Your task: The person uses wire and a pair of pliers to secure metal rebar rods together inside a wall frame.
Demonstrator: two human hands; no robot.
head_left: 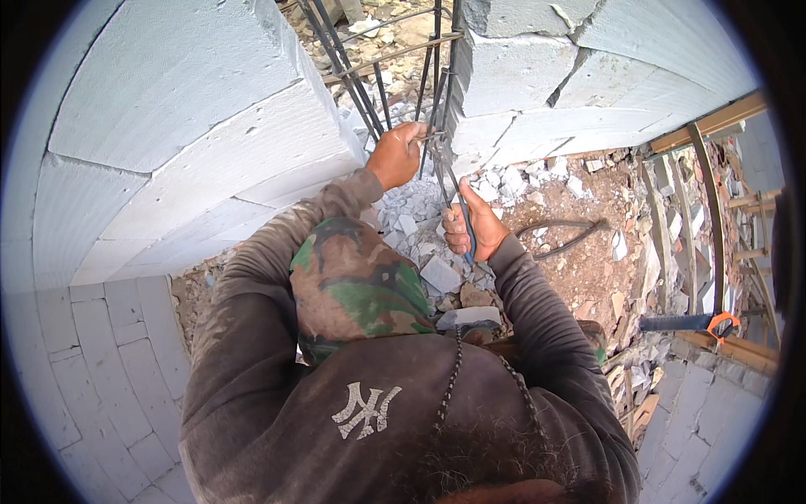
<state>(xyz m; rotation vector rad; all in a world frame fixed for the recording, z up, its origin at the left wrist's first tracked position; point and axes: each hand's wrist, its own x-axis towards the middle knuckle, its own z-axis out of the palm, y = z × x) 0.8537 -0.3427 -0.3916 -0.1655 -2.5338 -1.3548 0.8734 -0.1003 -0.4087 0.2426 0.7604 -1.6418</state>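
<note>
My right hand is closed around the handles of metal pincers, one of which looks blue. The jaws point up at a thin bar joint on the dark steel rebar beside the right-hand block wall. Just left of the jaws, my left hand has its fingers closed at the rebar; what they pinch is too small to make out. The upright bars are joined by thin cross ties and stand in the gap between two walls. My camouflage-clad knee is bent below my left forearm.
Pale block walls rise at the left and right. Broken block rubble covers the ground between them. A dark bent loop lies on the soil. At the right are a handsaw with an orange handle and wooden boards.
</note>
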